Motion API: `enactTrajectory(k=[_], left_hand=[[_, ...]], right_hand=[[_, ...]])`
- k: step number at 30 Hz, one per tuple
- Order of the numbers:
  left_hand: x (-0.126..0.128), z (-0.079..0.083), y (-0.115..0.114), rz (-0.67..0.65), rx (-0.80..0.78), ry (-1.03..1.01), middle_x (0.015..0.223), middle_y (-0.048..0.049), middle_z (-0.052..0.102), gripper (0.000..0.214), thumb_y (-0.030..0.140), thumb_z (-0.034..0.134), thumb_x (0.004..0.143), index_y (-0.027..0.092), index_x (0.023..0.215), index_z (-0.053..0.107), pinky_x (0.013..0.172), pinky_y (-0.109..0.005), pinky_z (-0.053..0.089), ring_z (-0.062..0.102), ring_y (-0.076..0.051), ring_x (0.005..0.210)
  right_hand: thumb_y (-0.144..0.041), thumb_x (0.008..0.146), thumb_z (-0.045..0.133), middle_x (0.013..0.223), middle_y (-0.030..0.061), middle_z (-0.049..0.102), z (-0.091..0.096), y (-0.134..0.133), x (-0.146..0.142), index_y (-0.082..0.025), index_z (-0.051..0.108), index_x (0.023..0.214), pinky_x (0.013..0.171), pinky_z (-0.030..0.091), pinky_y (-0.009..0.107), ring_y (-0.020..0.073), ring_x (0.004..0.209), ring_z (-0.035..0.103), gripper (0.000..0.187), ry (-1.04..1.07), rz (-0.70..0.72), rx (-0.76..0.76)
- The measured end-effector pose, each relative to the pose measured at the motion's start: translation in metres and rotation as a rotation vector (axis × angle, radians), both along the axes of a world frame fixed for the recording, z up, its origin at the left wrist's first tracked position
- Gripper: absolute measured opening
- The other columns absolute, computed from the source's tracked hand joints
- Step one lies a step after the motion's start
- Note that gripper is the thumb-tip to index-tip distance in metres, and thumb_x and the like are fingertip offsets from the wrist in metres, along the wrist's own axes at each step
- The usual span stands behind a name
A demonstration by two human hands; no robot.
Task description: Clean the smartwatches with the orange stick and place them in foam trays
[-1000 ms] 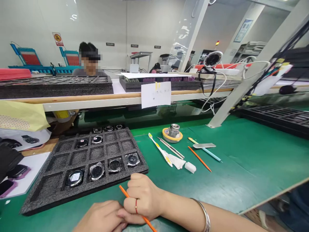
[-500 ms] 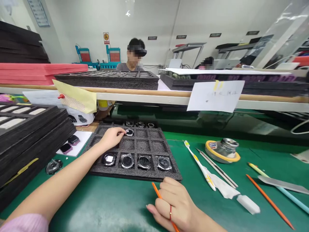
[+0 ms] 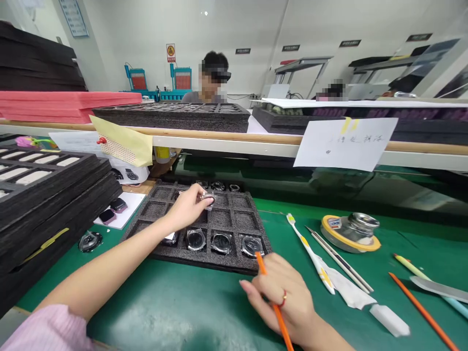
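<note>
My left hand (image 3: 186, 207) is closed on a round watch case (image 3: 208, 197) in clear film, pinched between thumb and fingers just above the foam tray (image 3: 215, 261). Several film-wrapped round watch cases, among them the front-right one (image 3: 252, 243), sit in the tray's near row, and more lie in its far row. My forearm and hand hide part of the left compartments. My right hand (image 3: 285, 287) is closed around a thin orange stick (image 3: 281, 325) at the tray's near right corner, the stick's tip pointing up toward the front-right watch case.
To the right lie a toothbrush (image 3: 310, 253), tweezers (image 3: 340, 261), a white cloth (image 3: 347, 287), a yellow tape roll (image 3: 329, 234) with a metal-topped jar (image 3: 360, 226), and another orange stick (image 3: 420, 309). Stacked foam trays (image 3: 73, 204) stand left. A shelf (image 3: 226, 140) crosses behind; a person sits beyond.
My left hand has lifted the watch case out of its compartment and shifted right with it. My right hand has turned the orange stick more upright near the tray's corner. The view has shifted slightly.
</note>
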State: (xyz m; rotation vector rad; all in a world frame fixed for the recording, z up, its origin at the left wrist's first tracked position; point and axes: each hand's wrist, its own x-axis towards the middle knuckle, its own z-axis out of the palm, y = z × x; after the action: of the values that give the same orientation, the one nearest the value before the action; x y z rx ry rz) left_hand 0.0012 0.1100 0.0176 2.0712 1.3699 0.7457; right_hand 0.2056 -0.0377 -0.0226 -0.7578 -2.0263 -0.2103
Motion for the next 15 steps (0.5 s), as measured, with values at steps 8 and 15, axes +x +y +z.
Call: enactTrajectory(k=[8, 15], left_hand=[[0.009, -0.018, -0.107, -0.281, -0.447, -0.595, 0.091, -0.0042, 0.067, 0.023, 0.032, 0.066, 0.088, 0.015, 0.103, 0.059, 0.066, -0.025, 0.054, 0.064, -0.014, 0.074], [0.006, -0.021, -0.120, -0.270, -0.469, -0.595, 0.096, -0.0054, 0.068, 0.023, 0.026, 0.068, 0.086, 0.015, 0.106, 0.062, 0.072, -0.027, 0.051, 0.062, -0.015, 0.083]], right_hand=[[-0.020, 0.094, 0.061, 0.099, 0.0048, 0.077, -0.006, 0.001, 0.002, -0.025, 0.066, 0.114, 0.077, 0.059, 0.033, 0.0190, 0.085, 0.074, 0.020, 0.290, -0.139, -0.329], [-0.024, 0.089, 0.071, 0.102, 0.0057, 0.078, -0.004, -0.004, -0.007, -0.024, 0.065, 0.101, 0.087, 0.062, 0.037, 0.0210, 0.094, 0.076, 0.014, 0.384, -0.051, -0.451]])
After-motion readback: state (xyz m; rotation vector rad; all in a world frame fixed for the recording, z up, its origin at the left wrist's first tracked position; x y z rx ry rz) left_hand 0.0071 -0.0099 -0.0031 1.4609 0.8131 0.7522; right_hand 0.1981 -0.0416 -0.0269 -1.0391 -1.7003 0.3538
